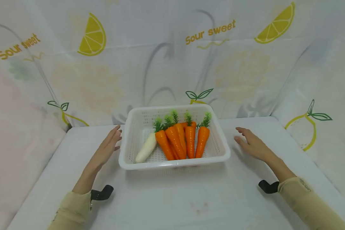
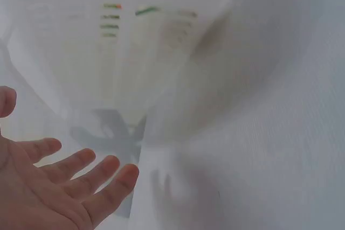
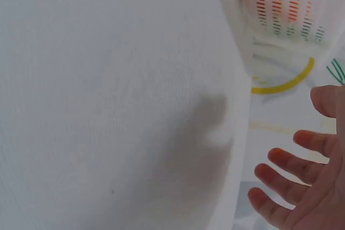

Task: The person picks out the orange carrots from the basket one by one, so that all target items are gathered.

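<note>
A white plastic basket [image 1: 175,165] with slotted walls stands on the table in the head view. Inside it lie several orange carrots [image 1: 202,140] with green tops, most of them side by side. At the basket's left end rests a white radish [image 1: 146,148]. My left hand [image 1: 105,148] hovers just left of the basket, its fingers extended and spread in the left wrist view. On the other side, my right hand [image 1: 254,144] is held a little apart from the basket's right edge. Its fingers are spread too, and neither hand holds anything.
A white table [image 1: 175,201] carries the basket near its back edge. Behind it hangs a pale cloth [image 1: 138,70] printed with lemons and lettering, which also covers the sides. Black bands [image 1: 103,193] show at both wrists, beside the beige sleeves.
</note>
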A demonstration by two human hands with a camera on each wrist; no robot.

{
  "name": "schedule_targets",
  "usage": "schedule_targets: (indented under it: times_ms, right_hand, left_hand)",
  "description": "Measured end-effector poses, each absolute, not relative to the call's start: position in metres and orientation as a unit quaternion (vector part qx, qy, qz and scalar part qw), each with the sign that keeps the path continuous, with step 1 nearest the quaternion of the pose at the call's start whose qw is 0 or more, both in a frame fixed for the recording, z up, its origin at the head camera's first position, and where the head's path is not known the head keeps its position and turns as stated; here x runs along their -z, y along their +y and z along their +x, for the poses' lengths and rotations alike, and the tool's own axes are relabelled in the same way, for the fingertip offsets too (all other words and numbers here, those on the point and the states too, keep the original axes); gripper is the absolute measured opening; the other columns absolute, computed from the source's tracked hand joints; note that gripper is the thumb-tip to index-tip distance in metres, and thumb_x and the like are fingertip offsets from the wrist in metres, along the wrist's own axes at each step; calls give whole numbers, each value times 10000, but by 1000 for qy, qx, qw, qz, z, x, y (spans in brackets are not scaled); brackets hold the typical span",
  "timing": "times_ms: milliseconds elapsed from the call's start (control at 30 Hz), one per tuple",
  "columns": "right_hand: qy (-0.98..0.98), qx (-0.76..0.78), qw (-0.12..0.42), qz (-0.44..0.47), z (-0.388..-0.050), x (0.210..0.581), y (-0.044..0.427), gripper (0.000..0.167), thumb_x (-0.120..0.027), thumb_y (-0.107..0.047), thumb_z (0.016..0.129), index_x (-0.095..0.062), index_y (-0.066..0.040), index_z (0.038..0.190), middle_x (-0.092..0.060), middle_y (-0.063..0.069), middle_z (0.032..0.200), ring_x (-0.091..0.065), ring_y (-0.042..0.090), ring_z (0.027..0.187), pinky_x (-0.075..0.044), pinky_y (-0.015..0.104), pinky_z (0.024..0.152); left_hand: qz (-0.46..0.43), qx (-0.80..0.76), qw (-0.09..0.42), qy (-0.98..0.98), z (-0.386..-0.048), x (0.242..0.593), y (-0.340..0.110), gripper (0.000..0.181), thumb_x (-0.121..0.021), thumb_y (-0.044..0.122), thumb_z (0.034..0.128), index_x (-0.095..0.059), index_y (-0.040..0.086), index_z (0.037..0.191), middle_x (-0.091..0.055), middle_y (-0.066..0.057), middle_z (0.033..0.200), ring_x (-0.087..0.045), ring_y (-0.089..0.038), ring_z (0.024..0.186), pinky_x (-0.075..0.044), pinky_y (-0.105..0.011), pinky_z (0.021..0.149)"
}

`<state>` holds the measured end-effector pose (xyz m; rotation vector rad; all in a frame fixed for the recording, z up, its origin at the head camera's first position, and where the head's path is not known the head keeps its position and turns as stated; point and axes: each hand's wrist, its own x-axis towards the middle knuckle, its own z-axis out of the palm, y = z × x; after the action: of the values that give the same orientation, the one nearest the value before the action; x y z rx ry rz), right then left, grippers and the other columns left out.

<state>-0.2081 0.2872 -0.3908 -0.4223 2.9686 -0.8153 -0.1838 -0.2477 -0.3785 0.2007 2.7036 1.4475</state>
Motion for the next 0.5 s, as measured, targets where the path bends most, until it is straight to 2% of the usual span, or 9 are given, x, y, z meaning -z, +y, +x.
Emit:
schedule_targets:
  times_ms: [167,233,367,433,500]
  right_hand:
    - [930,341,-33,-133,-206,395,285,503,-437,-319,992,-392,0,1378,-480,241,1343,-476,395,1214,-375,521,984]
    - [922,363,-49,-123,-204,396,283,472,-445,-305,990,-426,-5,1354,-521,221,1302,-517,336,1178,-419,403,977]
    - [888,442,-43,-116,-198,390,276,424,-452,-276,991,-450,-16,1325,-542,190,1254,-579,108,1085,-457,163,868]
    - [857,500,-24,-127,-195,385,272,407,-453,-252,992,-444,-10,1319,-542,161,1230,-592,31,1040,-457,127,842]
    - [821,555,5,-136,-191,380,269,380,-450,-229,994,-445,-24,1314,-538,119,1210,-606,14,1023,-475,153,850]
  left_hand:
    - [62,-550,59,831,-194,377,-224,716,-334,493,974,15,203,1529,-176,-204,1543,-254,-445,1374,-294,-666,993]
    - [64,-568,69,818,-195,379,-219,727,-376,444,972,50,236,1524,-115,-169,1562,-157,-431,1410,-221,-679,1024]
    - [71,-579,73,809,-195,383,-219,738,-421,312,966,67,286,1518,-57,-124,1581,-34,-417,1436,-132,-696,1042]
    - [79,-578,70,809,-196,385,-220,737,-422,281,964,63,297,1518,-94,-140,1571,-117,-433,1415,-192,-686,1030]
    - [84,-578,67,809,-197,386,-220,725,-416,278,967,54,313,1517,-130,-140,1564,-202,-421,1391,-270,-644,1013]
